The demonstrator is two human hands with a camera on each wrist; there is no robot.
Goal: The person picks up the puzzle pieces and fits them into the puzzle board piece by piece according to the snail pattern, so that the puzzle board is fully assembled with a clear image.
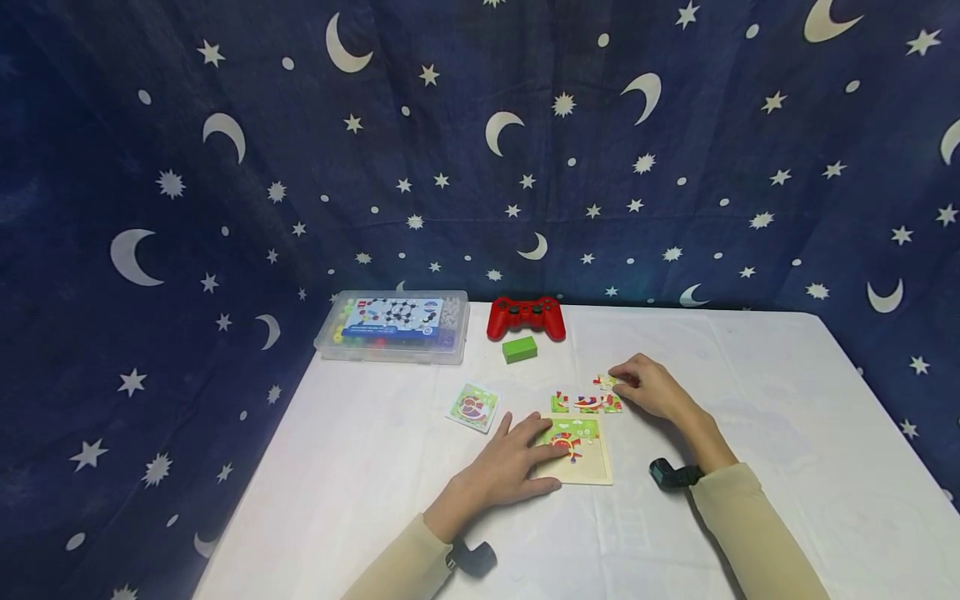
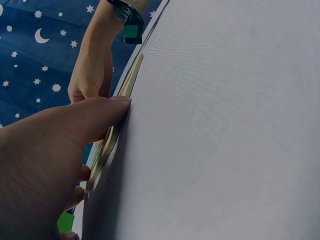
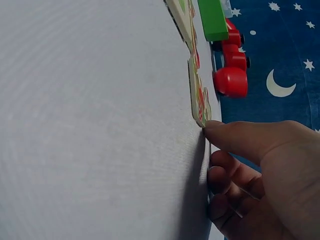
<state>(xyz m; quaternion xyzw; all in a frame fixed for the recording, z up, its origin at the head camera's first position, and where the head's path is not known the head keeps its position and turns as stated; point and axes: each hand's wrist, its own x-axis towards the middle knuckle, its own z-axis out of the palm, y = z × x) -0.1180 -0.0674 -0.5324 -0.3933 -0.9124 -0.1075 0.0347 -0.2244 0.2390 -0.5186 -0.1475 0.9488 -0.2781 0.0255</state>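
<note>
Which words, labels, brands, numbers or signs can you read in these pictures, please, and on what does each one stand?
No text is clear enough to quote.
Clear plastic case: its printed label has small print and marks, too small and blurred to read.
Red game controller: any button markings are too small to tell.
Wooden puzzle board, puzzle pieces, picture card, green block: no readable lettering.
</note>
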